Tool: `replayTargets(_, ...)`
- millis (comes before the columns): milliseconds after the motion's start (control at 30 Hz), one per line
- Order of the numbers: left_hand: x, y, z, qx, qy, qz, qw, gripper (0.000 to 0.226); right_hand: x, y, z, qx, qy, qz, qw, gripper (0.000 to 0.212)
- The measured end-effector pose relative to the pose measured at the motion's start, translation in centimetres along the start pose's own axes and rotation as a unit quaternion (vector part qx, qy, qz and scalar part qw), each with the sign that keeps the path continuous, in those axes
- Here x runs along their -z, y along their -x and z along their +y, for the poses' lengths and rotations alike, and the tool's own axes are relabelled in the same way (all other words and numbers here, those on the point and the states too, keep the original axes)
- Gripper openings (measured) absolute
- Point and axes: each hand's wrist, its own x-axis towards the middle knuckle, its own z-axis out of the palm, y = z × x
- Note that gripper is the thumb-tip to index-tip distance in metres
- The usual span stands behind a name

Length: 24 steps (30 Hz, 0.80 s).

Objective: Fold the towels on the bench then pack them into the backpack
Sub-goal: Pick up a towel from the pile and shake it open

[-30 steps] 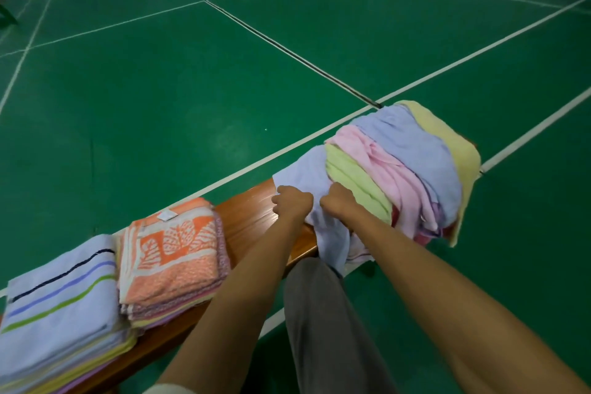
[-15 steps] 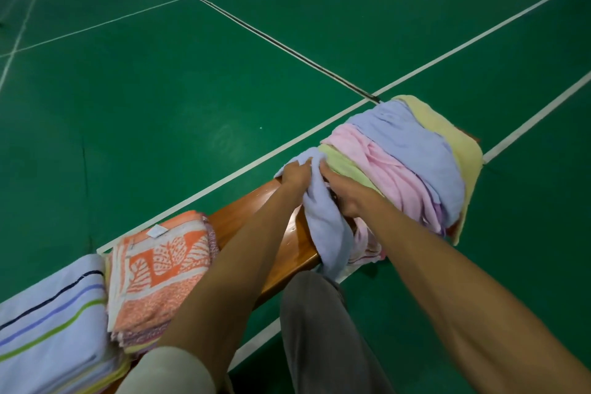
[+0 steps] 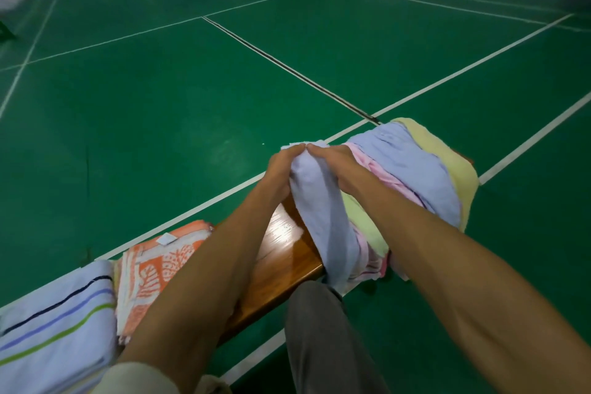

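At far left on the wooden bench (image 3: 281, 253), a folded striped towel (image 3: 54, 323) beside a folded orange leaf-print stack (image 3: 156, 269). Mid-bench, left hand (image 3: 281, 166) and right hand (image 3: 335, 163) side by side, fingertips touching, both clamped on a raised pale blue towel (image 3: 323, 217). Farther right, a loose heap of towels (image 3: 412, 169) in pink, green, blue, yellow.

A single head-worn wide-angle view is given, aimed forward and down from close above the wooden bench (image 3: 281, 253). Both forearms are seen reaching away from the lens, with green court floor (image 3: 166, 99) beyond.
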Motion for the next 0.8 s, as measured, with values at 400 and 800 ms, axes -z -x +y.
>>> replayTargets(400, 2.7, 5.8, 8.3, -0.091, 0.076, 0.042, 0.992, 0.044, -0.1, 8.4, -8.5, 0.022, -0.170, -0.115, 0.979, 0.065)
replayTargets(800, 6.9, 7.4, 10.2, -0.127, 0.002, 0.126, 0.984, 0.034, -4.0, 10.1, -7.8, -0.011, -0.092, -0.173, 0.980, 0.052)
